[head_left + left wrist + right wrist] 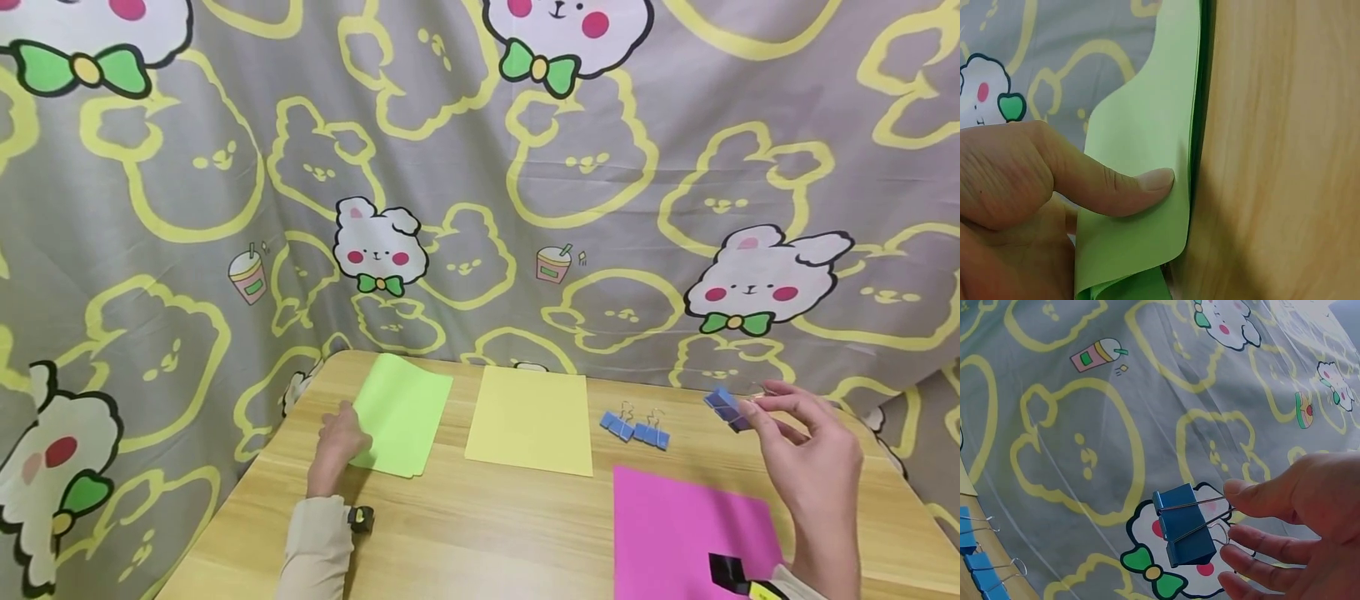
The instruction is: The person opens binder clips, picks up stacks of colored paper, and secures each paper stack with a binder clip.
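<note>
At the left of the table, my left hand [343, 437] grips the left edge of the green paper [401, 421]. The left wrist view shows the thumb [1157, 180] flat on top of the sheets, with the other fingers mostly hidden behind them. The paper's edge is curled up there, and more than one layer shows. Raised over the right side of the table, my right hand [813, 454] pinches a blue binder clip [1186, 526] by its wire handles. Two more blue binder clips, a left one [617, 426] and a right one [652, 436], lie side by side on the table.
Yellow paper [531, 421] lies flat at the middle back of the wooden table [450, 533]. Pink paper [675, 525] is at the front right, partly under my right forearm. A patterned grey curtain [465, 183] hangs along the table's back and sides.
</note>
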The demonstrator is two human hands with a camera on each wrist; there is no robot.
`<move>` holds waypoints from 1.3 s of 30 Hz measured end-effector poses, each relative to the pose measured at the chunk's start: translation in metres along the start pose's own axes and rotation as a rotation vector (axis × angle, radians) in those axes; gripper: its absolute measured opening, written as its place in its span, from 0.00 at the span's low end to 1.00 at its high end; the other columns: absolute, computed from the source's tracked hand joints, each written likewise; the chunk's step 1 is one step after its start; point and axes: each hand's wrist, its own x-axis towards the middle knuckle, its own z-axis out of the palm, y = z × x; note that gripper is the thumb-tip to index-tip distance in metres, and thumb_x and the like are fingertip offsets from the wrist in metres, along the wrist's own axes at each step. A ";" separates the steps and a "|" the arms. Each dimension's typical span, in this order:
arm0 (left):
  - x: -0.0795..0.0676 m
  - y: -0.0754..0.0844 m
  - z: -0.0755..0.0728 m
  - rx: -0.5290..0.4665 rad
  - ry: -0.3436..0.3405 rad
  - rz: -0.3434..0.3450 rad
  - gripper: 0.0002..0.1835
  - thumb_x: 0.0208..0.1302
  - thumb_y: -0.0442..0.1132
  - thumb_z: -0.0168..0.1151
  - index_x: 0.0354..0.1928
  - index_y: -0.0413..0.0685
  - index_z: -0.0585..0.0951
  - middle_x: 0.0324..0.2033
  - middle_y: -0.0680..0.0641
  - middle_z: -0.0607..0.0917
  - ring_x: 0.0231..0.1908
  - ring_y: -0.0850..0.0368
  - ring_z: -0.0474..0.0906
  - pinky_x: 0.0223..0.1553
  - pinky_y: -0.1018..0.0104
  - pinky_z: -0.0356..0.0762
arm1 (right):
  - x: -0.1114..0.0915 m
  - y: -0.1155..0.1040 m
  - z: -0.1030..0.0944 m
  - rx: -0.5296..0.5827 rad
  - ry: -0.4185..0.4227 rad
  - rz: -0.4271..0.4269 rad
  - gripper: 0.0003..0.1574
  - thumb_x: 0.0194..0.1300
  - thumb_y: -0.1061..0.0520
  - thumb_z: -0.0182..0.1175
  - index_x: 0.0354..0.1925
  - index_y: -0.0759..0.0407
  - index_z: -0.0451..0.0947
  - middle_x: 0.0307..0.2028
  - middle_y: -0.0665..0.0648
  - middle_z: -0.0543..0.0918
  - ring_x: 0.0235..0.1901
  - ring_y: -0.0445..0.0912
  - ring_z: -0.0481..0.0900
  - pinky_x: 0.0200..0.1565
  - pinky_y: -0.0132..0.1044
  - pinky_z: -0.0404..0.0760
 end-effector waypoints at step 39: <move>0.014 -0.029 -0.012 -0.269 0.032 0.080 0.21 0.56 0.23 0.46 0.54 0.32 0.64 0.27 0.43 0.68 0.20 0.59 0.57 0.23 0.68 0.58 | 0.004 0.011 0.002 -0.085 -0.099 -0.013 0.19 0.69 0.49 0.69 0.46 0.64 0.84 0.61 0.47 0.83 0.63 0.34 0.74 0.40 0.11 0.71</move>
